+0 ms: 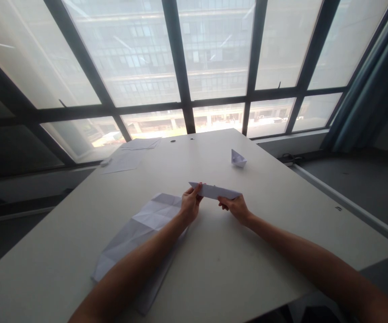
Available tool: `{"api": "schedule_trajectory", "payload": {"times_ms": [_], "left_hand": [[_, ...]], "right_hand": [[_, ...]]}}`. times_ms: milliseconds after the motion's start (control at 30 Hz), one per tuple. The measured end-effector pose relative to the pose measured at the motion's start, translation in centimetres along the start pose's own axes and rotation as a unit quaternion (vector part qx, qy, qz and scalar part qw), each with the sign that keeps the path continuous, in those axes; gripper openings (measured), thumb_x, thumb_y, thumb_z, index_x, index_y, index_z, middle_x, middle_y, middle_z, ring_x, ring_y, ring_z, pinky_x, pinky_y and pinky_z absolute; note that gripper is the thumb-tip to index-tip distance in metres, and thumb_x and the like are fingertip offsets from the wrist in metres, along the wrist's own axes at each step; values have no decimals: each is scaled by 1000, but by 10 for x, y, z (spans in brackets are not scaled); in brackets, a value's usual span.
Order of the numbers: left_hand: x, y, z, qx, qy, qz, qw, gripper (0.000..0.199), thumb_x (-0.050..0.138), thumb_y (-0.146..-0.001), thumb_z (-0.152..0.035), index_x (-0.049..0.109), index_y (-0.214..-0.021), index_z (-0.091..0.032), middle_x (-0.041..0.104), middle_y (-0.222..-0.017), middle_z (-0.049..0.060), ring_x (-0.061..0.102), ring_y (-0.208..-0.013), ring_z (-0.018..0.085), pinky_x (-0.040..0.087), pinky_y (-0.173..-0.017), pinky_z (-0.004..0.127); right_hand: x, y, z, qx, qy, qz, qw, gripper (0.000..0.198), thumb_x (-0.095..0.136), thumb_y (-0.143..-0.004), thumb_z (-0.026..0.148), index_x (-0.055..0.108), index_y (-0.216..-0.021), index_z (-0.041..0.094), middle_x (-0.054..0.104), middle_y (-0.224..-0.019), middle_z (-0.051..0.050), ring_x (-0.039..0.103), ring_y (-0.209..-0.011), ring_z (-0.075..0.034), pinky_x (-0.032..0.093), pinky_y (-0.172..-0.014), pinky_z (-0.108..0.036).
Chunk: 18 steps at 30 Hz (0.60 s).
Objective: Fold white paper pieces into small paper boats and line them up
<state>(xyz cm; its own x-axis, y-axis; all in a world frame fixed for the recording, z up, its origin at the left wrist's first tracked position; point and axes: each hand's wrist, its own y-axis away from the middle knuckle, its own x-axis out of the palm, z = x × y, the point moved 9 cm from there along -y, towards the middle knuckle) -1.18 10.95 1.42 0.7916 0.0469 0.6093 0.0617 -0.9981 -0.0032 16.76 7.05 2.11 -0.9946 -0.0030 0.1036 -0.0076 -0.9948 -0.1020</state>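
Note:
A long, narrow piece of folded white paper [218, 191] is held up between my two hands, just above the table. My left hand [190, 202] pinches its left end, where a pointed tip sticks out past the fingers. Around the right end, my right hand [236, 207] is closed, with the thumb along the near face. Under my left forearm lies a large creased sheet of white paper [153, 216], partly hidden by the arm. Beyond my right hand stands a small folded paper boat [238, 158].
The white table [268, 264] reaches toward a wall of windows [217, 49]. Several flat paper sheets [123, 160] lie at its far left, beside a small white object [104, 162]. A blue curtain [365, 85] hangs at the right.

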Motion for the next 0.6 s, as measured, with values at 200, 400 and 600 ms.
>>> {"api": "schedule_trajectory", "payload": {"times_ms": [200, 400, 600], "left_hand": [[32, 27, 30, -103, -83, 151, 980, 28, 79, -73, -32, 72, -86, -9, 73, -86, 11, 68, -83, 21, 50, -89, 37], [25, 23, 26, -77, -75, 97, 989, 30, 80, -72, -28, 70, -96, -13, 72, -99, 10, 68, -90, 22, 50, -93, 40], [-9, 1, 2, -20, -23, -44, 999, 32, 82, -69, -19, 67, -98, -18, 71, -104, 5, 67, -91, 17, 52, -93, 37]], "right_hand": [[4, 2, 3, -18, -35, 15, 999, 30, 76, -68, 42, 65, -62, 14, 62, -55, -3, 49, -46, -12, 37, -43, -25], [5, 0, 3, -10, 23, 51, 998, 37, 73, -71, 46, 62, -53, 14, 56, -46, -1, 43, -41, -9, 32, -40, -23], [-8, -9, 3, -12, 11, 77, 997, 32, 70, -72, 44, 71, -77, 13, 68, -68, -5, 53, -52, -10, 38, -45, -21]]}}
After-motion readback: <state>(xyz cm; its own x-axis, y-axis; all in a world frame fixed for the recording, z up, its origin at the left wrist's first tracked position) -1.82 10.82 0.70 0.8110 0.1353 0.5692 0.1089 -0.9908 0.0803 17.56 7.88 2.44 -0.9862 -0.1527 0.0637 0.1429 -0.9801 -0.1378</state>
